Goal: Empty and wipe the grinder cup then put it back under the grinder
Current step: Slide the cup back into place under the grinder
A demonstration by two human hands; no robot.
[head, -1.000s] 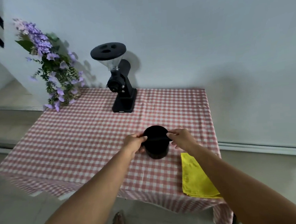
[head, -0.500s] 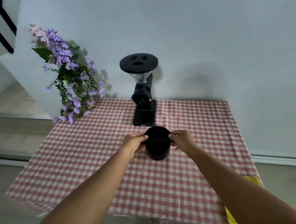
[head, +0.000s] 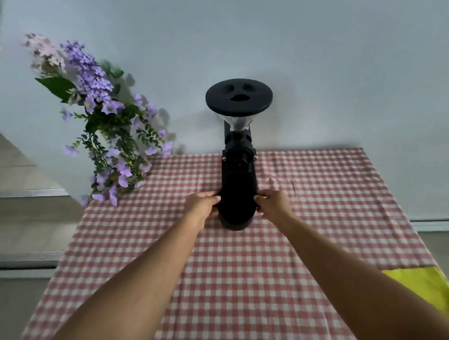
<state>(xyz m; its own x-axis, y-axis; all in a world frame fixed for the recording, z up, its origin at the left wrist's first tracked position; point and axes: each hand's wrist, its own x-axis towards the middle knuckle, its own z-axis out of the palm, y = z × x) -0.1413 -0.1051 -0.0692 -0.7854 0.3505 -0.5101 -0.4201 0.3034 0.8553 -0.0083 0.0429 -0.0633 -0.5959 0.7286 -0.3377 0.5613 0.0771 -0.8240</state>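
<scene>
The black grinder cup [head: 236, 216] is held between both hands right in front of the black grinder [head: 239, 145], its top blending into the grinder's dark base. My left hand [head: 200, 206] grips the cup's left side and my right hand [head: 272, 202] grips its right side. The grinder stands upright at the table's back edge, with a round black lid on a clear hopper. A yellow cloth [head: 434, 296] lies at the table's near right corner. I cannot tell whether the cup rests on the tablecloth or hangs just above it.
A red-and-white checked tablecloth [head: 253, 287] covers the table. A bunch of purple flowers [head: 103, 125] stands at the back left corner, leaning over the table. A pale wall rises right behind the grinder. Floor shows to the left and right of the table.
Both hands have carried the cup away from me, from mid-table up to the foot of the grinder. The view has shifted so the grinder is now centred.
</scene>
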